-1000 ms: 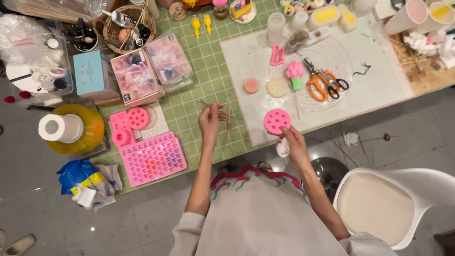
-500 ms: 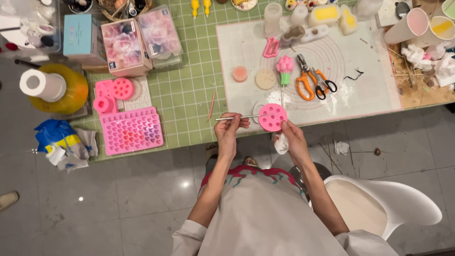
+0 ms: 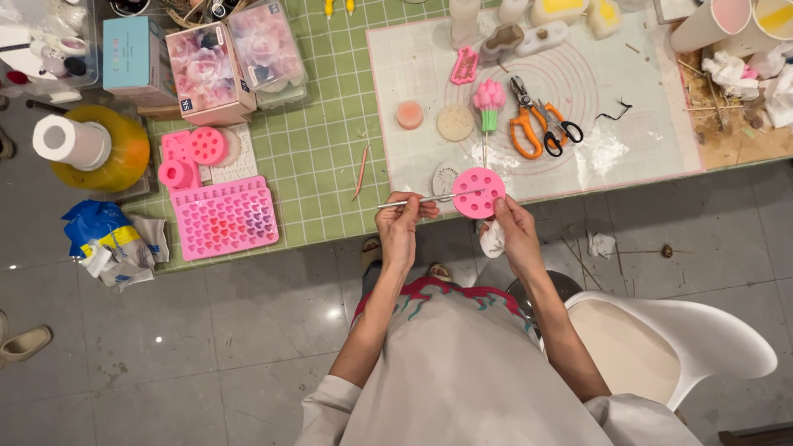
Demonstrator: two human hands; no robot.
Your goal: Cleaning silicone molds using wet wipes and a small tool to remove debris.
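Far left: a paper roll stands on a yellow container, with a blue bag below it on the floor
Table left: a pink heart mould lies flat on the green cutting mat, smaller pink moulds just above it, flowered boxes further back
Left hand: the left hand is pinched closed on the near end of a thin metal tool, held level at the table edge
Change, left: a second ago this hand hovered over the green mat with thin sticks; now it has come in close to the mould and the tool tip reaches across to it
Round mould: the round pink mould is off the table, held up at its edge, cavities facing the camera
Right hand: the right hand grips the mould's lower rim between fingers and thumb, with a scrap of white material tucked under the palm
Meaning: hands and mould have closed together, so work in the cavities looks under way
Right: orange scissors and a pink flower piece rest on the white mat; a white chair sits beside the person
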